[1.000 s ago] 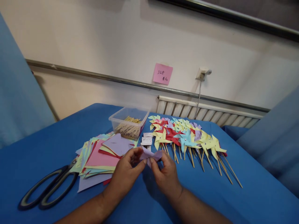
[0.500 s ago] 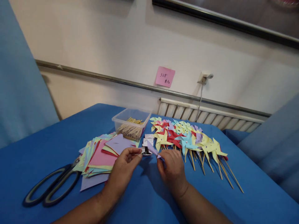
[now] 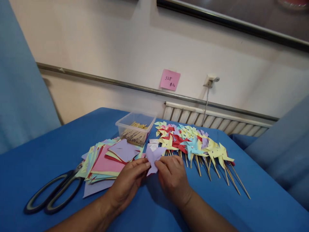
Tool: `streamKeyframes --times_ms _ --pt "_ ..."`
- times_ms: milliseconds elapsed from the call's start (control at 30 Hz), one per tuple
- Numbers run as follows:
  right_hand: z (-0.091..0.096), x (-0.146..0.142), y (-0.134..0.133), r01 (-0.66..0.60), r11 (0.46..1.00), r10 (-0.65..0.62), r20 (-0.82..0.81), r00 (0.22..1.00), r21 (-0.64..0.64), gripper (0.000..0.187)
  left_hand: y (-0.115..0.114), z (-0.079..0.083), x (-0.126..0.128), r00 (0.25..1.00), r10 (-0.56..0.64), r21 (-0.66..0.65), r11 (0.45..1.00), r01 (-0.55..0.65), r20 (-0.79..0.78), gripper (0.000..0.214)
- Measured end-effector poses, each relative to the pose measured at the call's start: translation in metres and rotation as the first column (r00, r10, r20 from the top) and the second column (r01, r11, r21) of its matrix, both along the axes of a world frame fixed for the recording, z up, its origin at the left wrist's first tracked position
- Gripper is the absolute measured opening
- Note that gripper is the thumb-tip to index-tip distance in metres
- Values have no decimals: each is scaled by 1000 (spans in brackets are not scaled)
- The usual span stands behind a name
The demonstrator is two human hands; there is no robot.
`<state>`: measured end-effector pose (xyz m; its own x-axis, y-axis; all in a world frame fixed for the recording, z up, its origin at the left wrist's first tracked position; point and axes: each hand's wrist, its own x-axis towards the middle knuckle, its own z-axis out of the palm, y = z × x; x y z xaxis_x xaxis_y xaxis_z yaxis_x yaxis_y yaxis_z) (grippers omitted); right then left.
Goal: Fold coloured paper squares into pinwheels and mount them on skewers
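Note:
A purple paper pinwheel (image 3: 152, 157), folded with pointed blades, is held up over the table between my two hands. My left hand (image 3: 127, 182) is closed, its thumb and forefinger pinching the pinwheel's left edge. Whether anything small also sits in those fingers cannot be made out. On the other side, my right hand (image 3: 174, 180) grips the paper with the thumb pressed on its face and the other fingers curled behind. Just beyond the pinwheel lie small white boxes (image 3: 153, 144), partly covered by it. No stick is visible on this pinwheel.
Left of my hands, a fanned stack of coloured paper squares (image 3: 106, 164) lies beside large dark-handled scissors (image 3: 56, 191). Behind stands a clear plastic box (image 3: 136, 127) of wooden sticks. Several finished pinwheels on sticks (image 3: 193, 146) cover the blue tablecloth (image 3: 260, 193) at right.
My left hand has come rightward to the purple pinwheel and now touches it. The pinwheel has turned from edge-on to show its face. My right hand has shifted slightly left.

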<state>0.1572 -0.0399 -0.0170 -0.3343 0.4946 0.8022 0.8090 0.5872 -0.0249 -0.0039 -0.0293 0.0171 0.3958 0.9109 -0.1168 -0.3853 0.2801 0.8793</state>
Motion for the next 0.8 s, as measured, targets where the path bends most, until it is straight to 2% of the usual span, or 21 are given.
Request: streamKeyframes --times_ms 167,300,467,633,800 --pt "0 -5 -3 -5 992 9 34 999 -123 32 4 -3 -2 999 49 -56 997 -50 -10 29" --pt "0 -9 -5 -37 985 44 38 998 -167 35 9 -7 -2 994 104 -95 990 -107 -43 33" --pt "-1 -11 -6 -65 982 70 21 997 -175 39 13 -14 -3 979 170 -90 980 -180 -108 29" --pt "1 -8 -7 -101 976 103 -1 995 -195 39 15 -20 -3 979 169 -76 981 -179 -118 28" --pt "1 1 -10 -116 989 109 -74 991 -95 34 15 -28 -1 980 149 2 989 -150 -134 25"
